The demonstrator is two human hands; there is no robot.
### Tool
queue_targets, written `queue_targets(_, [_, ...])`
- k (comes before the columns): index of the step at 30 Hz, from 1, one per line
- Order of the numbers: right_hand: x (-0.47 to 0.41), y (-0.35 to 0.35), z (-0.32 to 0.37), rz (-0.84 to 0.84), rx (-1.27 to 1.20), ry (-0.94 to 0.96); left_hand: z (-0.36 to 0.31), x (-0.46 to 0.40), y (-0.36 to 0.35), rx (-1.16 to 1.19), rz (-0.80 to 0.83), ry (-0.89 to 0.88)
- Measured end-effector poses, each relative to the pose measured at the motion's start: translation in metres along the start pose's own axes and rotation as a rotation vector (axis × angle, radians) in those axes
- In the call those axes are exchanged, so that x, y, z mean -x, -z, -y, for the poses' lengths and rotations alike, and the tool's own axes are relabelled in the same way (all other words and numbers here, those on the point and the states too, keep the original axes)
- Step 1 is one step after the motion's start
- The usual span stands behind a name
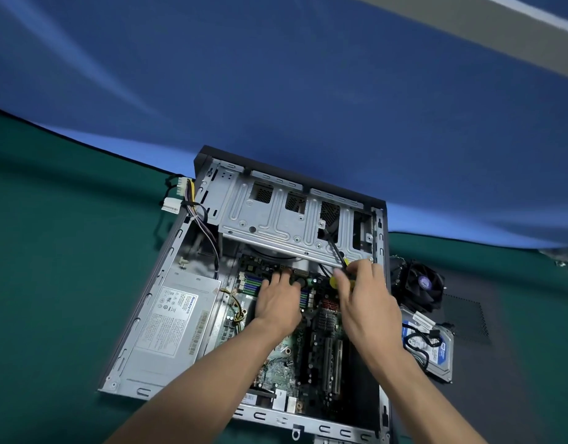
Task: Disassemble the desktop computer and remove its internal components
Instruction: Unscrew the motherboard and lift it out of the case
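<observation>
Yellow-handled screwdriver (337, 271) gripped by right hand (362, 302), tip hidden; left hand (277, 307) flat on motherboard (277, 363).

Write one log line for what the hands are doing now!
left hand: rests on motherboard | right hand: grips screwdriver | power supply: in case | hard drive: out

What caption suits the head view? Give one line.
Right hand works a screwdriver at the drive cage; left hand rests on the motherboard.
</observation>
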State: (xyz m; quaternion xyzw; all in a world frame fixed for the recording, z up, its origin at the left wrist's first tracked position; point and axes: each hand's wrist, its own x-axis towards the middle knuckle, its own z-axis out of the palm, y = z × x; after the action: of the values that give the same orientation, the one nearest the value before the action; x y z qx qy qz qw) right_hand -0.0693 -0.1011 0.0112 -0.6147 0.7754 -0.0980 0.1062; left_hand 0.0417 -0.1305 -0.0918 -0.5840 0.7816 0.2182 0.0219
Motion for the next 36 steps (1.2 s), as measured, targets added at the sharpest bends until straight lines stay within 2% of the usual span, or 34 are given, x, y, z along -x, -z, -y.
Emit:
queue_targets(12, [-0.0013,0.0008,0.0000,-0.018,0.039,0.016,0.0011,-0.0011,0.0003,0.009,0.000,-0.002])
queue_targets(36, [-0.0033,0.0023,-0.0011,-0.043,-0.053,0.059,0.0013,-0.0027,-0.0024,0.007,-0.001,0.007])
